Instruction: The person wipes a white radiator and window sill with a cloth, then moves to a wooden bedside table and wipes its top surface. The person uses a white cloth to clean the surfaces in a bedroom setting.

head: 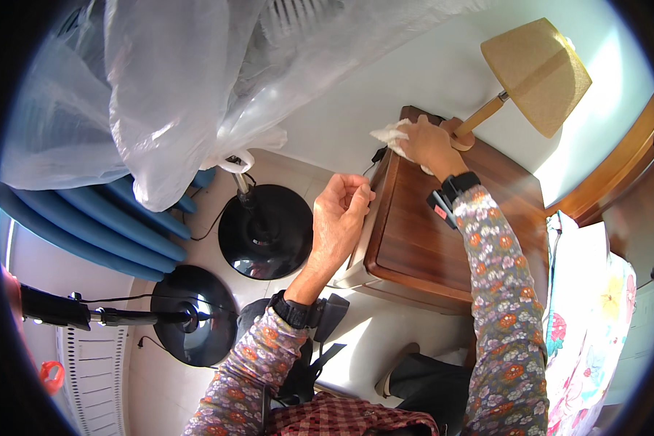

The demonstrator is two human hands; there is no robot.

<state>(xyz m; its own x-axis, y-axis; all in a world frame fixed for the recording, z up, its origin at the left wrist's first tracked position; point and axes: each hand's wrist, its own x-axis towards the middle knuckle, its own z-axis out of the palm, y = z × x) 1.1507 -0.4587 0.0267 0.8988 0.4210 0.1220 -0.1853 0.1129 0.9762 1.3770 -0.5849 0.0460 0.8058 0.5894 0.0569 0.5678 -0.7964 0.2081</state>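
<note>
My right hand [429, 146] presses a white cloth [392, 136] onto the back left corner of a brown wooden nightstand [430, 229]. Part of the cloth is hidden under my palm. Just right of those fingers stands a table lamp with a tan fabric shade [534, 76] and a round wooden base [460, 136]. My left hand [340, 215] hovers by the nightstand's left edge, fingers curled in with the thumb against them, and nothing shows in it.
Two fans on round black bases [265, 231] [193, 316] stand at left; clear plastic bags [169, 82] cover one. Blue padded fins [103, 223] and a white perforated panel [92, 370] lie beyond. Floral bedding [583, 327] is at right. A black cable plug [379, 154] hangs behind the nightstand.
</note>
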